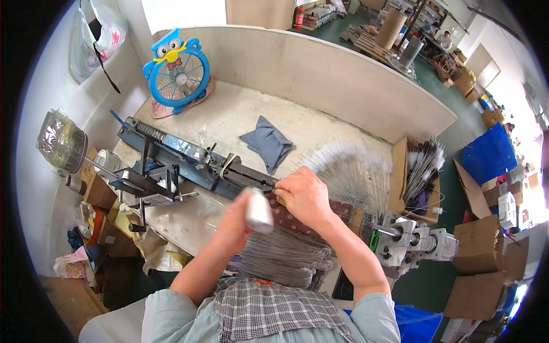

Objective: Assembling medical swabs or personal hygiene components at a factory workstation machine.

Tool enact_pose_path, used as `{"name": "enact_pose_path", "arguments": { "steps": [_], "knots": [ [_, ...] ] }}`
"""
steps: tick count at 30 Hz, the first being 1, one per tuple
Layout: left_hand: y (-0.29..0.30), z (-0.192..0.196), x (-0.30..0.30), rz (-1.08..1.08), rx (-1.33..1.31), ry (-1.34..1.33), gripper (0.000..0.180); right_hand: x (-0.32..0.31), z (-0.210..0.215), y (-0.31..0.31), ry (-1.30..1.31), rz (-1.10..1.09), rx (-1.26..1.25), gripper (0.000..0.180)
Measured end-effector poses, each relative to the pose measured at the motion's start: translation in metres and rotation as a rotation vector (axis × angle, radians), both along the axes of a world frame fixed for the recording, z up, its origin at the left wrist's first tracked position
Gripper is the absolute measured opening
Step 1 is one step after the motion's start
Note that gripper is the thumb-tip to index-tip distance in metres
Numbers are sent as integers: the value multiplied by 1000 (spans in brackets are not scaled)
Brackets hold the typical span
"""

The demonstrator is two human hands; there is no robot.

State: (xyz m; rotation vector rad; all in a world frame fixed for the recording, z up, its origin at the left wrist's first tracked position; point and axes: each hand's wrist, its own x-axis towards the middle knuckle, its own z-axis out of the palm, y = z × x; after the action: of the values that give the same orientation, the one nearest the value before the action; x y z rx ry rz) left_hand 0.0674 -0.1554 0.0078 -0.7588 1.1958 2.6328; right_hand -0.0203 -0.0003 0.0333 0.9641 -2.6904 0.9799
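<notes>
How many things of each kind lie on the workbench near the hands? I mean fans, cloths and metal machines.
Blue fan: 1
Grey cloth: 1
Dark metal machine: 1
Total: 3

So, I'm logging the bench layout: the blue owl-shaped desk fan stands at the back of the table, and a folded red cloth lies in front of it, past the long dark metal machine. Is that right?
Not quite. The head view shows the folded cloth is grey, not red. The rest holds: the blue owl-shaped desk fan stands at the back of the table, with the cloth lying beyond the long dark metal machine.
</notes>
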Motion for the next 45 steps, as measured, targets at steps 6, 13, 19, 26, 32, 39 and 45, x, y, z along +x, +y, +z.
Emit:
{"name": "enact_pose_path", "arguments": {
  "steps": [6, 13, 19, 26, 32, 39, 45],
  "knots": [
    [-13, -30, -13, -475, -1262, 92, 53, 5, 5, 0, -2, -10, 34, 10],
    [25, -43, -4, -103, -214, 206, 21, 30, 7, 41, 251, -10, -117, 12],
    [31, -46, -13, -281, -793, 311, 11, 48, -44, 48, 159, 92, -100, 33],
    [-26, -55, 7, -233, -903, 314, 34, 34, -68, 32, -9, 34, 27, 21],
    [-135, -70, 51, 249, -98, -40, 24, 40, -51, 39, -162, 64, 25, 18],
    [-154, -75, 53, 392, -147, -117, 16, 44, -35, 37, -152, 113, -11, 16],
    [-144, -78, 49, 501, -226, -110, 14, 53, -6, 47, -179, 149, -12, 18]
  ]
}}
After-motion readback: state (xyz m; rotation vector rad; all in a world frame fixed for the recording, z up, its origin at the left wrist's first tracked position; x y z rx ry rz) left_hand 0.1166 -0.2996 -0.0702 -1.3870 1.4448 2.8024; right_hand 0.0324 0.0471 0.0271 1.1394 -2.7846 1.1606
